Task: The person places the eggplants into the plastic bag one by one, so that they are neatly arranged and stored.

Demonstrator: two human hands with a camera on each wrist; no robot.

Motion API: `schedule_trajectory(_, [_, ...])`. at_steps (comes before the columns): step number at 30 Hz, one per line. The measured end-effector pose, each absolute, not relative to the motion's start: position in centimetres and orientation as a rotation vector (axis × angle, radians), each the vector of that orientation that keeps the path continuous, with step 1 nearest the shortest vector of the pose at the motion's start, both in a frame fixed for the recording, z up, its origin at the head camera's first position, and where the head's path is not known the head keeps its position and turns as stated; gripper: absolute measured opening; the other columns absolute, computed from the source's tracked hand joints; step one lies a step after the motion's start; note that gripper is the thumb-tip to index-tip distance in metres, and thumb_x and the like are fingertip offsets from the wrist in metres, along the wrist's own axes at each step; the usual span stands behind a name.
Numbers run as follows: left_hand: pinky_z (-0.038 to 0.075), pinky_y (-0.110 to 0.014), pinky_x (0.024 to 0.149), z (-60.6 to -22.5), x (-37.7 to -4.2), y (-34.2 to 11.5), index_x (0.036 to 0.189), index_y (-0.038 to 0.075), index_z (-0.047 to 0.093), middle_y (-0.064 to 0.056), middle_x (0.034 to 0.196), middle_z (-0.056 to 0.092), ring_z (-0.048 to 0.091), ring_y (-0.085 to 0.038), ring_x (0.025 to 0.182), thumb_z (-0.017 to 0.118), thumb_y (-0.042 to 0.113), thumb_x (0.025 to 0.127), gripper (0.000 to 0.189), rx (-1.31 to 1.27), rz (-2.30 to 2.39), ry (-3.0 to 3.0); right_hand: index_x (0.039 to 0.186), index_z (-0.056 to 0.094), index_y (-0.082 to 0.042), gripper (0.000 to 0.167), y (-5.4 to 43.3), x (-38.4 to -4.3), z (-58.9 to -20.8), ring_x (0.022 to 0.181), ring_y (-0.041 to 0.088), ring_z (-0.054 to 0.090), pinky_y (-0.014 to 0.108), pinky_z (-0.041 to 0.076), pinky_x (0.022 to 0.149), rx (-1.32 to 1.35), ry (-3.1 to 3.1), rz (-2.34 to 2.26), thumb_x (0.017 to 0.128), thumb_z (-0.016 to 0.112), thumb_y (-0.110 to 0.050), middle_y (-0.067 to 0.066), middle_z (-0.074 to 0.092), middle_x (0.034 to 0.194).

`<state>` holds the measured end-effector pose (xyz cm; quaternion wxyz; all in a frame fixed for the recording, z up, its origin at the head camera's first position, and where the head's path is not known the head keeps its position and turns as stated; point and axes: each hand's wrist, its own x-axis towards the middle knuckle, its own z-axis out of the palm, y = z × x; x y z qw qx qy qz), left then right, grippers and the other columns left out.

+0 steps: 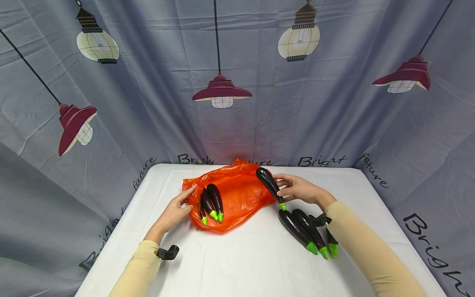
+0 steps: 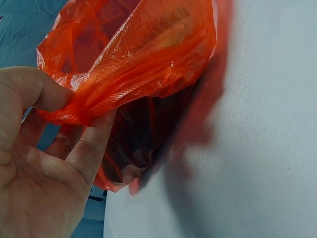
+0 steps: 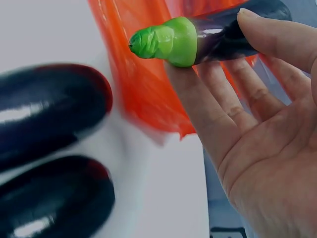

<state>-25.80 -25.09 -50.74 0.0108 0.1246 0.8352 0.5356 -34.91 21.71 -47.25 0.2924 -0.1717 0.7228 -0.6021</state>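
An orange plastic bag lies spread on the table with its mouth open. My left hand pinches its left edge between thumb and fingers; in the left wrist view the film bunches at the fingertips. Inside, near that hand, lie three dark eggplants with green stem ends. My right hand holds another eggplant over the bag's right edge, its green cap toward me. The thumb lies on one side of it and the fingers on the other.
To the right, partly under my right forearm, three more eggplants lie on the white table. A grey curtain printed with lamps hangs behind and along the sides.
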Motion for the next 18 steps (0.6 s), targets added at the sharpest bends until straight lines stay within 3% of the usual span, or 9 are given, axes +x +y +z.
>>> schedule_trajectory(18, [0.025,-0.057,0.119,-50.6,-25.7,-25.0,0.159,0.022,0.040,-0.012,0.165,0.029,0.024,-0.037,0.151,0.055,-0.006,0.091,0.076,0.403,1.684,2.603,0.156,0.039,-0.007,0.070,16.9,-34.5,-48.2,0.103,0.032,0.066,0.052,0.059,0.088,-0.490,1.843,-1.558,0.094,0.071,-0.004,0.025,0.050,0.136])
